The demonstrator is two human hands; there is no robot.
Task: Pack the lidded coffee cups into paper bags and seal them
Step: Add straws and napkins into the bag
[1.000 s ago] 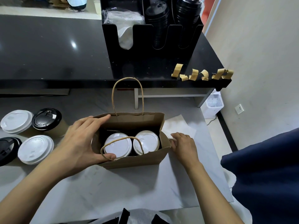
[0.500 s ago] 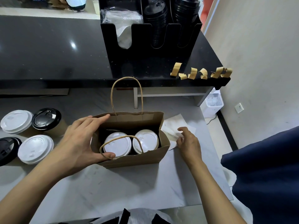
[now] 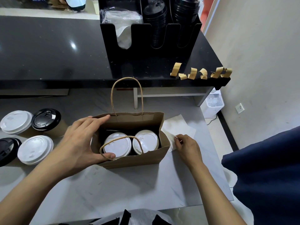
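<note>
An open brown paper bag stands on the grey counter with two white-lidded cups inside. My left hand grips the bag's left end, fingers on the far rim and thumb on the near rim by the drooping handle. My right hand lies just right of the bag and pinches the near edge of a white napkin lying flat there. Several lidded cups wait at the left: white lids and black lids.
Several curled brown tape strips stick to the edge of the black upper counter. A black organizer holds stacked black lids and napkins. The counter's right edge drops off near a blue garment.
My right hand left the bag's right side, reached onto the napkin, then drew back and pinched its near edge. My left hand and the bag stayed put.
</note>
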